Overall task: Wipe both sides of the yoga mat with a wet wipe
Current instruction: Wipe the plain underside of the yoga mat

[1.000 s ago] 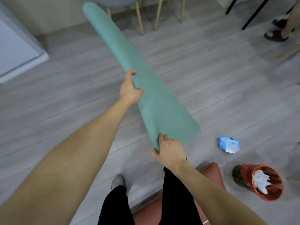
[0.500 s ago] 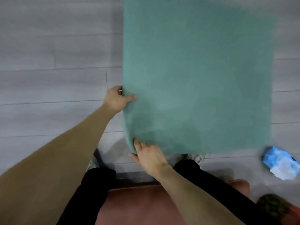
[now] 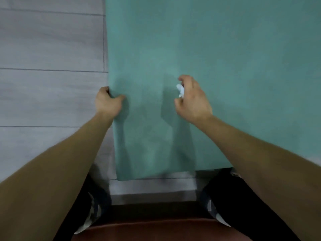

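Teal yoga mat, rolled a second ago, now lies flat on the floor. Left hand pinches its left edge; right hand holds a wet wipe above it, so wiping can begin.

The yoga mat under my hands looks matt and finely grained, like soft foam. The wet wipe is crumpled white cloth-like paper. At the left of the frame the floor is matt grey wood-look planks.
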`<state>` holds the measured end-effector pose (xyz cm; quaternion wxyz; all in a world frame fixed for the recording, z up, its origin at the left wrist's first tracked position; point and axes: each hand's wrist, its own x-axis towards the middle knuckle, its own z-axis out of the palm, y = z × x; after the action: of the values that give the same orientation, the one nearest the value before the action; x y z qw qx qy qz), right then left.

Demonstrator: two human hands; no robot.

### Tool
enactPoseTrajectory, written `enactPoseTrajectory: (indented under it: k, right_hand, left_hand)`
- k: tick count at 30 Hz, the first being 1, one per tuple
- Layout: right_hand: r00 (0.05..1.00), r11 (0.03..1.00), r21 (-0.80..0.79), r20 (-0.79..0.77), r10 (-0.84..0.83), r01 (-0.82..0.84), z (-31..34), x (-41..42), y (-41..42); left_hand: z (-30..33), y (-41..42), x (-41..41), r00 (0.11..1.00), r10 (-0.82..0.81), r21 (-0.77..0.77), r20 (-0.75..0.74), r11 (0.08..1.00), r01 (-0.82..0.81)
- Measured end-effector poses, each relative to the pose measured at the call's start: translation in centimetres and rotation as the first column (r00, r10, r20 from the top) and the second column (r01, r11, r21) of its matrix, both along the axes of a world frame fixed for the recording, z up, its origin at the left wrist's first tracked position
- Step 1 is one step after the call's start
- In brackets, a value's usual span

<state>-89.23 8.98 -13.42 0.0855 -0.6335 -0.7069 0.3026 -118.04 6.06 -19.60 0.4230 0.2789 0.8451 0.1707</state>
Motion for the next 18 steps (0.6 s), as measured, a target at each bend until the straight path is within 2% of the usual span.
enactPoseTrajectory:
  k: [4, 7, 9, 12, 13, 15, 18]
  right_hand:
    - [0.996, 0.969, 0.247, -0.076, 0.044, -0.023, -2.2, -2.4, 4.4]
    - [0.979, 0.923, 0.356, -0.080, 0.185, -0.145, -4.3, -3.9, 5.8]
    - [0.947, 0.888, 0.349, -0.004, 0.321, -0.299, -6.3, -4.0, 5.5]
    - [0.858, 0.798, 0.315, 0.210, 0.469, -0.514, -8.7, -2.6, 4.6]
    - [0.850, 0.797, 0.303, 0.248, 0.464, -0.523, -8.6, -2.0, 4.4]
    - [0.878, 0.859, 0.214, 0.241, 0.414, -0.464, -7.4, -0.5, 2.4]
    - [0.957, 0.951, 0.126, 0.104, 0.269, -0.281, -4.6, 2.4, -3.1]
  left_hand:
    - [1.0, 0.6, -1.6, 0.997, -0.005, 0.081, -0.074, 0.997, 0.011]
    - [0.2, 1.0, -2.9, 0.985, -0.029, 0.175, -0.169, 0.983, 0.059]
    - [-0.3, 1.1, -3.4, 0.976, -0.045, 0.196, -0.212, 0.977, 0.088]
    - [-0.6, 1.0, -3.4, 0.969, -0.067, 0.256, -0.238, 0.958, 0.130]
    - [-0.4, 0.4, -3.3, 0.970, -0.065, 0.268, -0.235, 0.955, 0.129]
    - [0.1, -1.9, -2.8, 0.983, -0.073, 0.235, -0.167, 0.965, 0.112]
    - [1.1, -7.6, -1.2, 0.985, -0.124, 0.156, -0.123, 0.977, 0.143]
